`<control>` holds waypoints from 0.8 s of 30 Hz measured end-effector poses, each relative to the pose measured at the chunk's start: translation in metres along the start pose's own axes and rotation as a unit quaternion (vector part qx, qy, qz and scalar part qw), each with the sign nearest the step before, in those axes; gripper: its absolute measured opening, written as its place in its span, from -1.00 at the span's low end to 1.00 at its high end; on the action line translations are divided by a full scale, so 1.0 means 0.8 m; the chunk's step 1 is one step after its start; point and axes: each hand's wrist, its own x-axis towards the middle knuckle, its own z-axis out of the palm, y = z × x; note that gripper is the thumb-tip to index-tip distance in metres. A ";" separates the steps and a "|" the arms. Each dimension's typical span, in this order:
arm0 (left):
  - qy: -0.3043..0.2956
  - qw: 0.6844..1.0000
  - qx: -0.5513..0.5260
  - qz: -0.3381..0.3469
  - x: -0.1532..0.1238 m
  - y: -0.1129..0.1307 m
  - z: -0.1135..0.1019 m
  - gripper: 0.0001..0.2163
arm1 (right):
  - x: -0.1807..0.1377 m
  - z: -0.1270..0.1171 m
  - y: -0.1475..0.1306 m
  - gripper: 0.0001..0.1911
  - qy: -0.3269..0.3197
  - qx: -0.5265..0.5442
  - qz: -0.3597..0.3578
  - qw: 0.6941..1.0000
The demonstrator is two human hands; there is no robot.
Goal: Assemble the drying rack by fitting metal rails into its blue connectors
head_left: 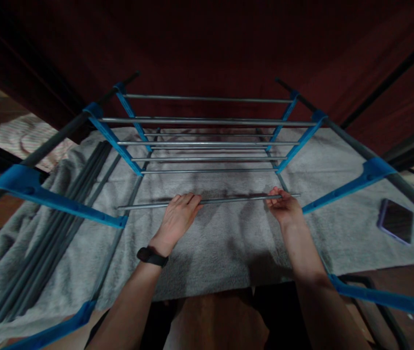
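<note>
A thin grey metal rod [234, 200] lies crosswise between my hands, a little above the grey blanket. My left hand [180, 216] is wrapped over it left of its middle, with a dark band on the wrist. Near the rod's right end, my right hand [282, 205] grips it palm up with the fingers curled. The rod's two ends lie close to the blue plastic brackets, left [71, 204] and right [341, 187]. Whether either end touches a bracket I cannot tell. Beyond my hands, several similar crossbars [207, 121] join the far brackets of the rack.
Several thicker grey tubes [51, 248] lie in a bundle on the blanket [221, 262] at the left. A phone [396, 221] rests at the right. Nearer me are more blue brackets, left [68, 323] and right [382, 296]. A dark red curtain [207, 43] hangs behind the rack.
</note>
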 end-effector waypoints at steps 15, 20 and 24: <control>-0.007 1.000 -0.022 -0.001 0.002 -0.007 -0.002 -0.70 | 0.002 -0.005 -0.011 -0.75 -0.014 0.008 0.005 1.000; -0.006 0.999 -0.036 -0.005 0.001 -0.007 -0.005 -0.69 | 0.008 -0.011 -0.021 -0.74 -0.006 0.014 0.001 1.000; -0.013 1.000 -0.019 -0.012 0.001 -0.009 -0.011 -0.71 | 0.010 -0.015 -0.025 -0.74 0.002 0.014 -0.003 1.000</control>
